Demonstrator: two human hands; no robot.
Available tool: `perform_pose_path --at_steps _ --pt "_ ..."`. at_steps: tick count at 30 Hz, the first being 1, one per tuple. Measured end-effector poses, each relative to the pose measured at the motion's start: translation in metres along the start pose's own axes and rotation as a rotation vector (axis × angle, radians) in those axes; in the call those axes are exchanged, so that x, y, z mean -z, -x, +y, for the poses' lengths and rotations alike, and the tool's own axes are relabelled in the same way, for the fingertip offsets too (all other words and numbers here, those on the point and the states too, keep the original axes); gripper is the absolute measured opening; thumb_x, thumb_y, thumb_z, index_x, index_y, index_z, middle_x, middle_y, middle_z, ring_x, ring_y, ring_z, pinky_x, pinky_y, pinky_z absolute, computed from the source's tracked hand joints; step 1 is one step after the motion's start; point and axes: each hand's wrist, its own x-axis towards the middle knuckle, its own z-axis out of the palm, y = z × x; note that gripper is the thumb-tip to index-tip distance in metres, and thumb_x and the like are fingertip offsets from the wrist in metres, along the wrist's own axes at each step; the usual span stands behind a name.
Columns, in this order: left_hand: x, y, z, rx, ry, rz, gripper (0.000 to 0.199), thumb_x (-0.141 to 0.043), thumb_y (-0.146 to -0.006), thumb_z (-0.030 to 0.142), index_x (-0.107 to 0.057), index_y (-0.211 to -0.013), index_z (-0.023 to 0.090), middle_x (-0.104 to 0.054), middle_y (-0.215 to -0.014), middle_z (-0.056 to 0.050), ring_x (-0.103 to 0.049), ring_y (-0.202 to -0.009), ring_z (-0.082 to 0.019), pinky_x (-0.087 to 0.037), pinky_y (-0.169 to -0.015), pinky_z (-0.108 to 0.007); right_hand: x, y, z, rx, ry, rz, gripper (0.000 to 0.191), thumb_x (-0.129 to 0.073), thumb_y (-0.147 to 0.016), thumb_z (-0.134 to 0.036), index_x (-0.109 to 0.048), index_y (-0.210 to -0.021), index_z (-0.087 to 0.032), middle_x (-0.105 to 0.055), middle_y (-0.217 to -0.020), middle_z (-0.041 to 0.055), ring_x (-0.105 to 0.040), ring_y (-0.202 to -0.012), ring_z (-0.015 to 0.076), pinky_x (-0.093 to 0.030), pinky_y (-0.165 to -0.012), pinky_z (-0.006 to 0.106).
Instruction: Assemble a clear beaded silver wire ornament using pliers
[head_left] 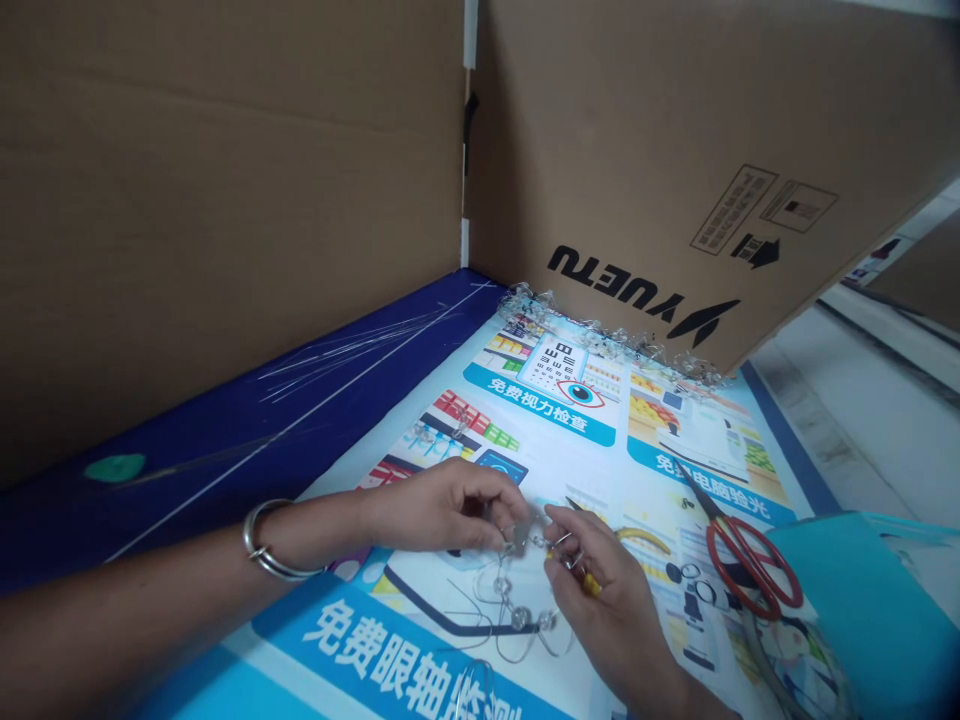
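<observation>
My left hand (442, 508), with a metal bangle (268, 541) on its wrist, pinches a piece of silver wire (519, 537) strung with clear beads. My right hand (604, 590) meets it there, with its fingers closed around small yellow-handled pliers (591, 583). The pliers' jaws are partly hidden by my fingers. Loose loops of the beaded wire (517, 612) trail down from my hands onto a printed blue-and-white poster (600, 470).
Red-handled scissors (750, 565) lie open on the poster to the right, beside a teal plastic sheet (870, 620). Cardboard panels (675, 170) stand behind, with a tangle of beaded wire (600, 335) along their base. Long thin wires lie on a dark blue mat (322, 385).
</observation>
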Motion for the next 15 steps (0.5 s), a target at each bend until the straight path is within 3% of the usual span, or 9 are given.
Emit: perform_pose_path --at_steps 15 --pt "-0.0025 -0.0023 -0.0022 -0.004 0.022 0.038 0.022 -0.066 -0.073 0.018 -0.062 -0.094 0.015 -0.067 -0.080 -0.003 -0.060 -0.068 -0.011 -0.046 -0.059 -0.020 0.0029 -0.0022 -0.0010 0.004 -0.002 -0.022 0.039 -0.049 -0.075 -0.008 -0.056 -0.110 -0.024 -0.056 -0.092 0.0010 -0.055 -0.075 0.0115 -0.047 -0.066 0.021"
